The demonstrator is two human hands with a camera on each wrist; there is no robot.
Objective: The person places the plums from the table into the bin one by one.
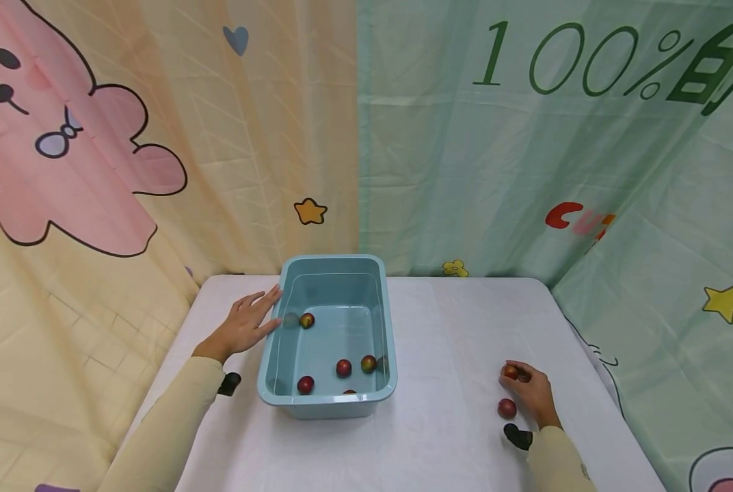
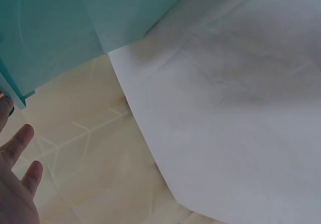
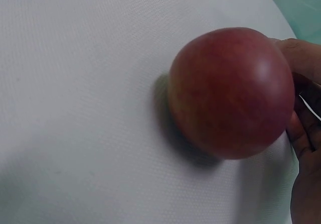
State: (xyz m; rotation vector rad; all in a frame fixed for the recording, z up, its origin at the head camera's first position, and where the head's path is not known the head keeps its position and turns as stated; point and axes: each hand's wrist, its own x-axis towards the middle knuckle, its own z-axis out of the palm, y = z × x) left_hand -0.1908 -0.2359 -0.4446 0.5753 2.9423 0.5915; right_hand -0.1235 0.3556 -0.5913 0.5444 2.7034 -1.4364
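Observation:
A light-blue plastic bin (image 1: 326, 400) stands on the white table, with several red and yellowish-green plums lying apart on its floor, one plum (image 1: 343, 368) near the middle. Against the bin's left rim rests my left hand (image 1: 242, 329), its fingers spread; the left wrist view shows some of its fingers (image 2: 20, 141) beside the bin wall. To the right, my right hand (image 1: 535, 393) pinches a reddish plum (image 1: 510, 372) between thumb and fingers, partly covered by them. Another dark red plum (image 1: 507, 408) sits on the table just nearer than that hand and fills much of the right wrist view.
The white tablecloth (image 1: 452, 355) spreads between the bin and my right hand. Printed curtains (image 1: 428, 171) hang behind and at both sides of the table. A dark cord-like line (image 1: 612, 383) runs along the right table edge.

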